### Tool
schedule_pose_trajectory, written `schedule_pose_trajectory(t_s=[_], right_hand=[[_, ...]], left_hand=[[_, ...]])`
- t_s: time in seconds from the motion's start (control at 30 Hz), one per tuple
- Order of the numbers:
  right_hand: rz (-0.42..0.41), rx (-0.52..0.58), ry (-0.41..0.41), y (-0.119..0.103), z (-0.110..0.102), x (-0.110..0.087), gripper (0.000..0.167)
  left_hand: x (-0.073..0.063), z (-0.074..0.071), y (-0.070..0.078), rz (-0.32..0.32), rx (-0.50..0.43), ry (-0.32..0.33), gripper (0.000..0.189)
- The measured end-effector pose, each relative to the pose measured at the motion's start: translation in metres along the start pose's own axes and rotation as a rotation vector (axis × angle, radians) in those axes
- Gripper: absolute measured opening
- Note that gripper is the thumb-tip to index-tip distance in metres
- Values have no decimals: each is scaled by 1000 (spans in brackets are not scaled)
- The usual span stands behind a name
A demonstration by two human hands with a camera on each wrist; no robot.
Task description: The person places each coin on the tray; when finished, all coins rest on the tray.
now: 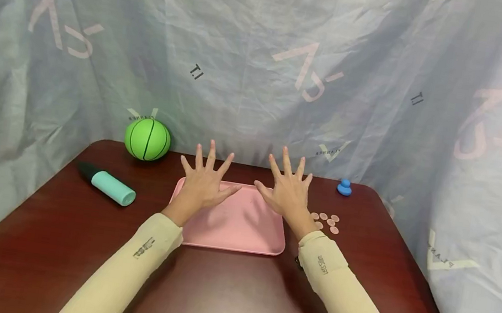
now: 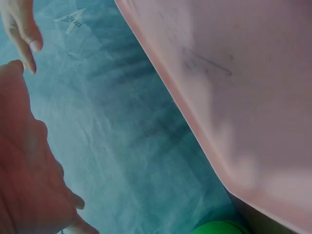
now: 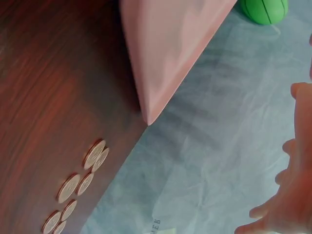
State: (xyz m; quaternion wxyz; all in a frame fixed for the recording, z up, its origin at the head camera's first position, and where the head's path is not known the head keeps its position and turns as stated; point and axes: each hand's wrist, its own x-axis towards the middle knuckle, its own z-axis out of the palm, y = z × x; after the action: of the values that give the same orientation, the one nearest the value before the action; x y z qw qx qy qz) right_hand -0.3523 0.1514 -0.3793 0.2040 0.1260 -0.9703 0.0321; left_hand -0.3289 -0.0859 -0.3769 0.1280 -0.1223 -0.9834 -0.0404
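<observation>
A pink tray [image 1: 236, 228] lies in the middle of the dark wooden table. Over its left side is my left hand [image 1: 203, 184], fingers spread and straight, holding nothing. My right hand [image 1: 288, 193] is spread the same way above the tray's right side, thumb toward the other hand. In the left wrist view the left palm [image 2: 29, 165] hangs beside the tray's rim, apart from it. The right wrist view has the right hand [image 3: 292, 180] at the right edge, with several round coins [image 3: 68, 187] on the table at lower left.
At the back left sits a green ball [image 1: 147, 139] with black lines. A turquoise cylinder with a dark end [image 1: 113, 187] lies nearer on the left. A small blue duck-shaped figure [image 1: 344, 188] stands back right. Grey sheeting [image 1: 243, 71] hangs behind the table.
</observation>
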Motion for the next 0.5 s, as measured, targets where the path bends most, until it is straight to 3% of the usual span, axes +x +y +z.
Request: schedule_pose_trajectory(t_s=[0.23, 0.5], right_hand=[[39, 26, -53, 19, -5, -13, 78], [47, 94, -78, 49, -4, -29, 56]], left_hand=[[-12, -2, -12, -4, -129, -64, 79], [-34, 5, -57, -55, -326, -136, 70]])
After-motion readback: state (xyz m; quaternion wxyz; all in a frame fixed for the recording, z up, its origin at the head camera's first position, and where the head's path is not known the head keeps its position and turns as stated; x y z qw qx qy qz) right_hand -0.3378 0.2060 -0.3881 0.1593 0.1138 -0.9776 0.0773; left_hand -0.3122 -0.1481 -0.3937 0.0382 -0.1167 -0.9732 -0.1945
